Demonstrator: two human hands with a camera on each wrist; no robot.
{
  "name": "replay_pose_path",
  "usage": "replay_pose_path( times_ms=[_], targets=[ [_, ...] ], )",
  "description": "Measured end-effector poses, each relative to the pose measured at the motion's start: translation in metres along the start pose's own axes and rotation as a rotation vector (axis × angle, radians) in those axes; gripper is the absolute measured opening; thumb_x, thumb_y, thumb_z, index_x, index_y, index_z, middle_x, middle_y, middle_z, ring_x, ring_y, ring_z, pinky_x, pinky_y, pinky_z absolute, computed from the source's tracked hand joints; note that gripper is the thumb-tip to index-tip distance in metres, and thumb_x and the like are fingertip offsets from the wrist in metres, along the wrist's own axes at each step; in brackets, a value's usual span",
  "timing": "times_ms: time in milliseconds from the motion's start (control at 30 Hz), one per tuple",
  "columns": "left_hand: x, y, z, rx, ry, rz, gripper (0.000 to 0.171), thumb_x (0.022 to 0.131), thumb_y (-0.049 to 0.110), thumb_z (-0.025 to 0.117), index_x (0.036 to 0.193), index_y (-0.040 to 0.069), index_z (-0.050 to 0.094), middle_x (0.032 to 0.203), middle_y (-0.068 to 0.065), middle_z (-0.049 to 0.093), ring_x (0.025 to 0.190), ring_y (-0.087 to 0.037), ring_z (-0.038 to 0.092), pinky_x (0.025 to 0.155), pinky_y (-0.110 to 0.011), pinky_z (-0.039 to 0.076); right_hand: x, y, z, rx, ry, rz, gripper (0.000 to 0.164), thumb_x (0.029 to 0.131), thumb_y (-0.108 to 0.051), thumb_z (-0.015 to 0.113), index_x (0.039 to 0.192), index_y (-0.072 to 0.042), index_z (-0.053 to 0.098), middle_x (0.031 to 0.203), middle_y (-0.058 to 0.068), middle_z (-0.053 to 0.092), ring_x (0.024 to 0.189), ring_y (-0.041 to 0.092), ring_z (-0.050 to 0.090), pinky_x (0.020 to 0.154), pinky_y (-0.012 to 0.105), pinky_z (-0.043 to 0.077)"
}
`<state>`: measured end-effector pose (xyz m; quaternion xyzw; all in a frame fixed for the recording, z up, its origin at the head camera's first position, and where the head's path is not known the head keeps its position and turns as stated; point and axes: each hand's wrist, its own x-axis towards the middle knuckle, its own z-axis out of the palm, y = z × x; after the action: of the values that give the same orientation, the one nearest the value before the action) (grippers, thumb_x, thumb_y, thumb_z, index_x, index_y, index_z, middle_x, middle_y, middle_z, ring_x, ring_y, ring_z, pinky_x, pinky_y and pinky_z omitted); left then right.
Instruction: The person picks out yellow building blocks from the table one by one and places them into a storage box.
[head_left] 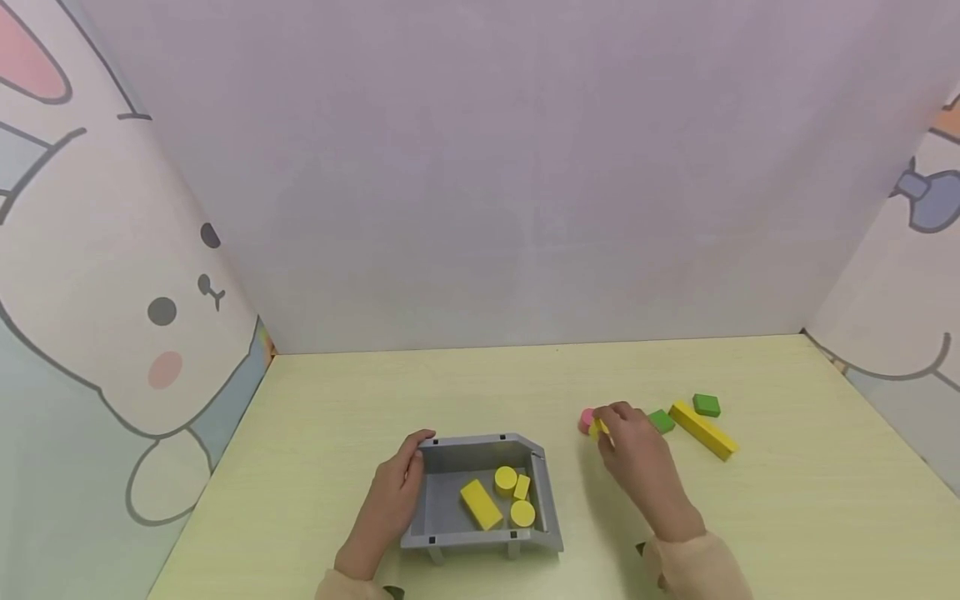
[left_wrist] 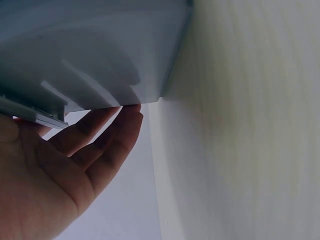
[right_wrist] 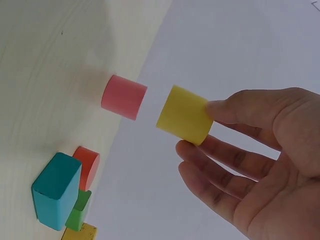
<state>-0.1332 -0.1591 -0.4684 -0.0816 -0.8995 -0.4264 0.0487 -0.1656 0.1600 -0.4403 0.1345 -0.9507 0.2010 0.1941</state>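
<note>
In the head view my left hand point(head_left: 394, 492) holds the left side of a grey plastic bin point(head_left: 444, 500), thumb at the rim. The left wrist view has its fingers against the bin's outer wall point(left_wrist: 95, 55). Inside the bin lie a yellow rectangular block point(head_left: 481, 505), two yellow cylinders point(head_left: 522, 513) and a small yellow block point(head_left: 522, 487). My right hand point(head_left: 640, 458), to the right of the bin, pinches another yellow cylinder point(right_wrist: 184, 115) between thumb and fingers, raised off the table. A pink cylinder point(right_wrist: 124, 97) stands just beyond it.
Right of my right hand are two green blocks point(head_left: 707, 405) and a long yellow block point(head_left: 703, 430). A teal block point(right_wrist: 57, 191) and a red cylinder point(right_wrist: 88, 167) show in the right wrist view. Pale walls border the table point(head_left: 337, 392) at the back and sides.
</note>
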Motion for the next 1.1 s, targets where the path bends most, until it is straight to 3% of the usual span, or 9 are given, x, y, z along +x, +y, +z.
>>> replay_pose_path(
  times_ms=[367,733,1100],
  targets=[
    [-0.001,0.001,-0.002,-0.007,0.006,0.017,0.032,0.106,0.014,0.035,0.133,0.010,0.053,0.057,0.008,0.030,0.049,-0.001,0.026,0.050,-0.024,0.032,-0.002,-0.013,0.000,0.002,0.122,-0.163,0.031,0.066,0.015,0.078,0.092,0.001,0.069,0.089,0.015,0.065,0.076,0.030,0.061,0.063,0.037,0.053],
    [0.000,0.000,-0.001,0.000,0.010,0.027,0.032,0.106,0.014,0.034,0.133,0.009,0.053,0.056,0.009,0.030,0.048,-0.001,0.025,0.051,-0.025,0.032,-0.002,-0.025,-0.001,0.011,0.131,-0.229,0.035,0.063,0.014,0.081,0.091,-0.001,0.069,0.089,0.012,0.066,0.074,0.027,0.062,0.058,0.033,0.052],
    [0.000,0.000,0.000,0.008,0.009,0.018,0.033,0.106,0.011,0.034,0.133,0.009,0.053,0.055,0.009,0.030,0.047,-0.002,0.025,0.050,-0.024,0.032,-0.005,-0.044,-0.006,0.010,0.069,-0.240,0.034,0.065,0.009,0.083,0.094,-0.002,0.069,0.091,0.010,0.066,0.080,0.025,0.064,0.066,0.032,0.055]
  ],
)
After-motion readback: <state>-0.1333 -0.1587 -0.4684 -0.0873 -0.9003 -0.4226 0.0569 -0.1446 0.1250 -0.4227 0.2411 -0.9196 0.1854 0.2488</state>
